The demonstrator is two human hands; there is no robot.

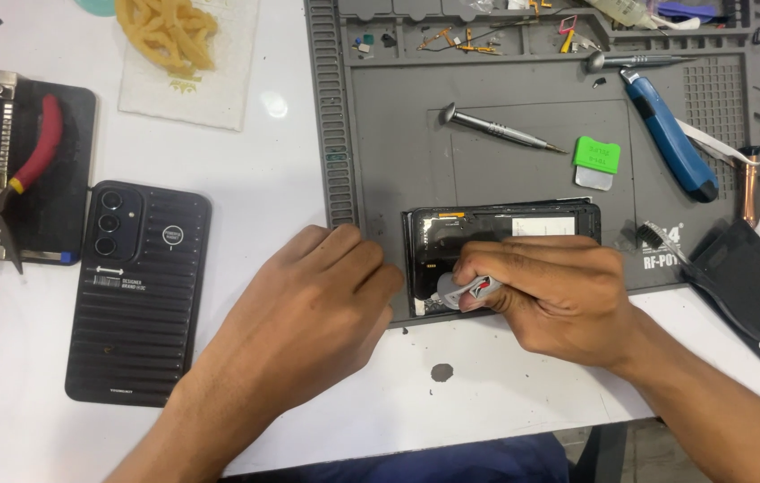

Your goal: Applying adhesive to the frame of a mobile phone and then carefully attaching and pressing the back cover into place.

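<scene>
Opened phone is lying at the grey mat's near edge, long axis running left-right. Right hand is sitting on top of it, fingers pinching a small grey-and-red tube with the tip pointing left at the phone's near-left corner. Left hand is resting on the white worktop just beside the phone's left end, fingers curled and touching that edge. Right hand is nearer. Count: two phones including the cased one, two screwdrivers, one pliers, one blue knife.
</scene>
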